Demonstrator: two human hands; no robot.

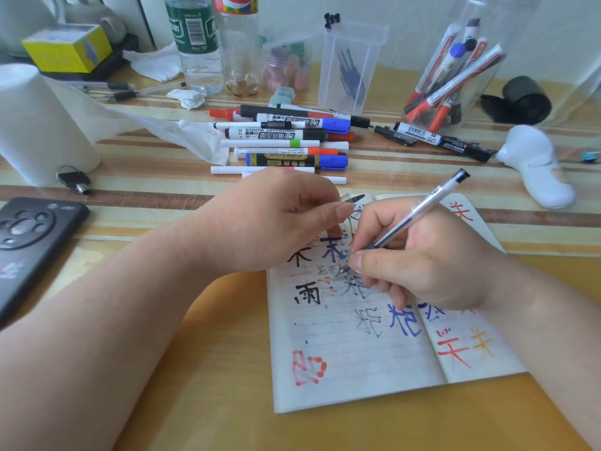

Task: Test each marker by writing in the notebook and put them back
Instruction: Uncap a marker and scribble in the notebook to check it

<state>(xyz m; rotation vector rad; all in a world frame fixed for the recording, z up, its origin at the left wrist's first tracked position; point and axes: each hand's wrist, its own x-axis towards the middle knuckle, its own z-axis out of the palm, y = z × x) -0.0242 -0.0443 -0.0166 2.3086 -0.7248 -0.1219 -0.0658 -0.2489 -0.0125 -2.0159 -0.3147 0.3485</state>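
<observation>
- The right hand (pixel 432 265) has its grip closed round a slim pen (pixel 419 209), fingers curled low on the barrel. The tip touches the notebook (pixel 357 353) and the back end slants up and away, which is a normal writing hold for a test stroke.
- The left hand (pixel 273 222) lies on the top of the left page. Its thumb and forefinger pinch a small clear cap (pixel 353 199), likely this pen's, kept close for recapping. The hand's weight probably keeps the page flat and still.
- The notebook lies open just in front of the person, already filled with black, blue, red and orange test characters.
- More markers (pixel 286 141) lie in a loose pile beyond the notebook. Others stand in a clear jar (pixel 455 70) at the far right, probably where they go back.
- The surface (pixel 211 369) is yellow-orange near the person and striped farther away.
- A phone (pixel 32 242) lies at the left, with keys (pixel 74 180) and a paper roll (pixel 39 125) behind it.
- Bottles (pixel 195 43) and a clear box (pixel 351 66) stand along a pale back wall.
</observation>
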